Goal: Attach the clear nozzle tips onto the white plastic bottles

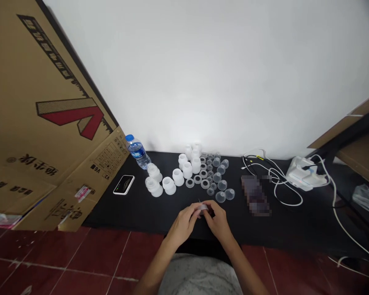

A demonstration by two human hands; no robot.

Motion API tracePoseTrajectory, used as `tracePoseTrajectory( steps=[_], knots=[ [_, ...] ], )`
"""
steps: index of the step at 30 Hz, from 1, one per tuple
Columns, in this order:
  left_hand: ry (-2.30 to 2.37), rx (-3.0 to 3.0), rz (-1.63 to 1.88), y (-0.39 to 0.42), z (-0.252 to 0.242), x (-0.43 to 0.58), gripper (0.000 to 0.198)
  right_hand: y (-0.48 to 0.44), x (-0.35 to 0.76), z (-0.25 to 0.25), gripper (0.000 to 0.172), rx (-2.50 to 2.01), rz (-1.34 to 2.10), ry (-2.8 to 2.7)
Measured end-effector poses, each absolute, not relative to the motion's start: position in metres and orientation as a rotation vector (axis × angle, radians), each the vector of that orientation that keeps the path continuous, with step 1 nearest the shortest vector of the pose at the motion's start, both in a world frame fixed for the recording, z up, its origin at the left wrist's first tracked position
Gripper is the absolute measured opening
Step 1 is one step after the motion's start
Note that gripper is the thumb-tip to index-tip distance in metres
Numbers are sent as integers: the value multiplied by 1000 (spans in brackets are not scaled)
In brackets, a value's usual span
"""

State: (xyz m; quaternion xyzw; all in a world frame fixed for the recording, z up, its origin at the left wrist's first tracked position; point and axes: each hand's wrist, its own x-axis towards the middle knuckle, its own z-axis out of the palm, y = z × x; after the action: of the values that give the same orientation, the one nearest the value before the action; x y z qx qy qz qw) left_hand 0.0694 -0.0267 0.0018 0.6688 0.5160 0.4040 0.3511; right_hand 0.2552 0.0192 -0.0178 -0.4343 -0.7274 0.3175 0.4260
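Observation:
My left hand (184, 221) and my right hand (218, 221) meet low at the middle of the black table top (160, 215). Together they pinch a small translucent plastic part (203, 208), partly hidden by my fingers, with a thin pin-like tip rising from it. Just beyond my fingers lie transparent plastic domes (220, 197), flat rings (205, 184) and white frosted plastic cups (169, 185), several of each, grouped in loose rows. None of them touches my hands.
A water bottle (138, 152) lies tilted at the wall, next to a phone (124, 184). A large cardboard sheet (49, 123) leans in on the left. On the right are a blurred object (255, 195), white cables (273, 180) and a white power strip (306, 174). Below is red tile floor (89, 254).

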Motion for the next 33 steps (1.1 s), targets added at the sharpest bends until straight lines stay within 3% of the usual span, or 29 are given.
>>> tracePoseTrajectory(
  steps=[7,16,33],
  knots=[
    [1353,1953,1066,-27,-15,71,37,12,253,-31,9,-1180,664,-1789],
    [1384,2055,1000,-32,-11,74,39,7,253,-30,11,-1256,555,-1827],
    [1415,2071,1099,-34,-13,79,39,10,255,-30,12,-1265,648,-1813]
  ],
)
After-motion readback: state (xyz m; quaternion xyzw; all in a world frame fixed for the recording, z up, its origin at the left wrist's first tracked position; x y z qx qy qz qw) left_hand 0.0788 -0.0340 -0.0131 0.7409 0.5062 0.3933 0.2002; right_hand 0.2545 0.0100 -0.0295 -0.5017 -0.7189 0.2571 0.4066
